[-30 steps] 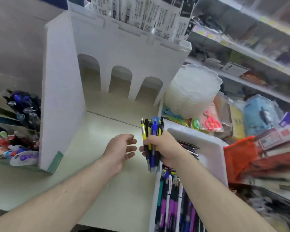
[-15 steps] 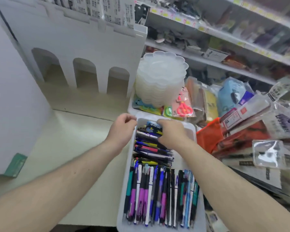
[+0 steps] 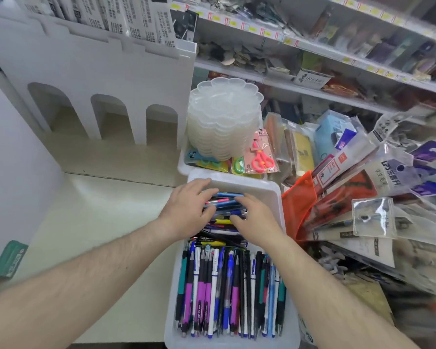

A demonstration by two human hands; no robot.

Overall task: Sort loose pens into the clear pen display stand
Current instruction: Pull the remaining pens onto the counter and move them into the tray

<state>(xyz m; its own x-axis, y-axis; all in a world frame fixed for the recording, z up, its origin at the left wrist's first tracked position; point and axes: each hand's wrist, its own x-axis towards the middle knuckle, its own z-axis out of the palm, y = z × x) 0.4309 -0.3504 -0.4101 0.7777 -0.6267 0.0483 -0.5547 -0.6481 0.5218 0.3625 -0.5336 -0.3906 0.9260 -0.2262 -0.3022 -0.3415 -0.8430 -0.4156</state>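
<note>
Both grips, left hand [image 3: 186,210] and right hand [image 3: 256,221], rest spread, clasping nothing, on our crosswise pens [image 3: 224,199]. White tray [image 3: 275,195] sits on worktop [image 3: 98,217].

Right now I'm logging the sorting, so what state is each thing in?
Left hand: fingers resting on the crosswise pens.
Right hand: fingers spread on the same pile.
White tray: open-topped, full.
Lengthwise pens: lying side by side.
Clear dishes: stacked.
</note>
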